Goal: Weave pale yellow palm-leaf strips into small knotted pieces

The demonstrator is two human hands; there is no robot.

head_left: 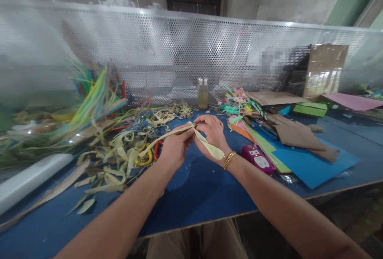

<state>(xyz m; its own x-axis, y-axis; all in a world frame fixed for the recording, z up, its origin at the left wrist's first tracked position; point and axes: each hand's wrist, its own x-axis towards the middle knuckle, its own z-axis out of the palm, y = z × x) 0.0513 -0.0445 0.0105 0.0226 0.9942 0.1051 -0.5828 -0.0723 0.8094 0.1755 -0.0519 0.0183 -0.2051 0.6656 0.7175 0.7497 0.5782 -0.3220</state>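
Note:
Both my hands meet over the middle of the blue table (194,195). My left hand (175,147) is closed in a pinch on a pale dried leaf strip (209,147). My right hand (212,133), with a gold bracelet at the wrist, also grips this strip close to the left hand's fingers. One end of the strip trails left toward the scrap pile, the other hangs down over my right wrist. Scissors with yellow and red handles (149,155) lie just left of my left hand.
A heap of leaf strips and coloured strands (113,147) covers the left. A small glass bottle (202,93) stands at the perforated metal screen (167,51). A pink box (257,158), coloured paper sheets (311,163), paper flowers (239,105) and cardboard (324,69) lie right.

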